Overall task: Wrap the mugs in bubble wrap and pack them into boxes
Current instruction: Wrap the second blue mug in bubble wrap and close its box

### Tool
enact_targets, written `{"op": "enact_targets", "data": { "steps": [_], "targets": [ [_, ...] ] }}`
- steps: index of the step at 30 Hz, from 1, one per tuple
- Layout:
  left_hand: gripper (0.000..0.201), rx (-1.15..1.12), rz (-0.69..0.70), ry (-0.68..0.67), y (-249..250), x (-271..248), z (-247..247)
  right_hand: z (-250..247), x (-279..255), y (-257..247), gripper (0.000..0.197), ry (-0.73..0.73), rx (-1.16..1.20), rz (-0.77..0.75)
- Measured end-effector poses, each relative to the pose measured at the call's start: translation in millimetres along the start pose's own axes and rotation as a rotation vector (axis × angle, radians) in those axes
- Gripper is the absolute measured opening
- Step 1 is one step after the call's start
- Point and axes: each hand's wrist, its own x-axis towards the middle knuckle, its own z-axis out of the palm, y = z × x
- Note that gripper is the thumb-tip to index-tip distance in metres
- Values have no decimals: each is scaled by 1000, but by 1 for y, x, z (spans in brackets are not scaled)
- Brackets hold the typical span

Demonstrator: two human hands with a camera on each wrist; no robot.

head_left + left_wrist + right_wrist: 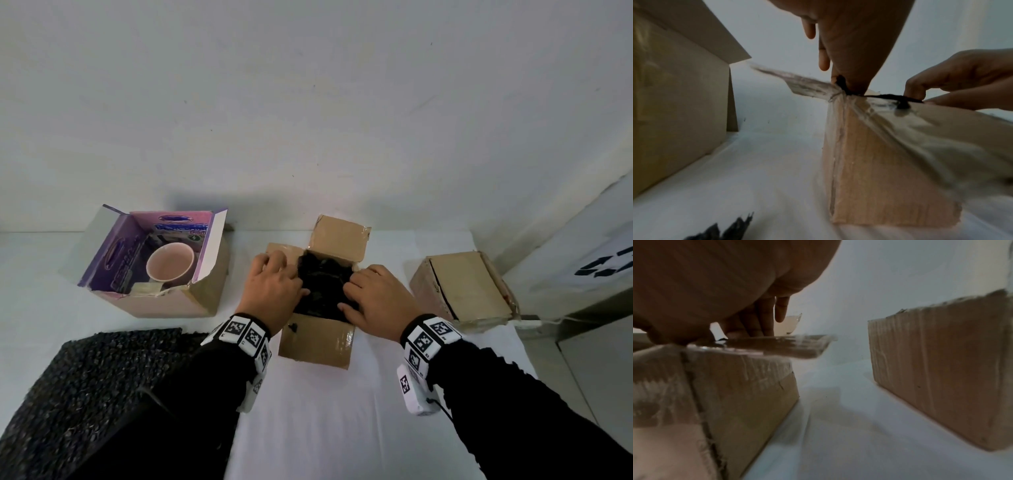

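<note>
Hands both on the black wrapped bundle [323, 284] in the open middle box [317, 344]: left hand [274, 289] and right hand [375, 296] with fingers curled, gripping the wrap. Bundle's long axis can't be judged. Left of that box, purple carton [113, 263] holds an upright pink mug [170, 263], mouth up; print unreadable. Right of it, closed box [466, 284]. Only head view shows the mug.

Place: a plain makeshift packing station, you at a white-covered table [308, 428] against a bare white wall [308, 102].
Evidence: reused cardboard boxes [462, 287] (taped, scuffed), a sheet of black bubble wrap [85, 377] at your left.
Type: home or workroom, cannot tell.
</note>
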Motion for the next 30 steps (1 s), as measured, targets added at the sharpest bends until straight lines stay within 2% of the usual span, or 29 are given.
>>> {"op": "enact_targets", "data": {
  "steps": [4, 7, 11, 14, 17, 22, 23, 25, 27, 30],
  "targets": [
    [69, 4, 37, -26, 3, -4, -8, -7, -8, 1, 34, -72, -35, -21],
    [75, 28, 41, -85, 7, -13, -1, -10, -11, 2, 35, -118, -48, -37],
    [65, 16, -15, -70, 11, -21, 8, -10, -12, 2, 31, -130, -19, -83],
    [42, 66, -31, 30, 8, -19, 7, -11, -16, -7, 29, -116, 8, -54],
    [31, 42, -43, 107, 6, -15, 6, -11, -20, -18, 24, -164, 32, -17],
    [12, -23, -120, 68, 8, -12, 5, -18, -10, -15, 15, -193, 227, 112],
    [12, -34, -129, 54, 10, -12, 6, -17, -2, -14, 12, -151, 253, 119],
    [26, -49, -128, 32, 17, -15, 6, -10, 18, -12, 18, -88, 240, 94],
    [35, -78, -133, 18, 25, -20, 6, -1, 35, -11, 29, -110, 200, 81],
    [38, -106, -152, -16, 28, -29, 5, 7, 50, -11, 36, -182, 130, 86]
  ]
}}
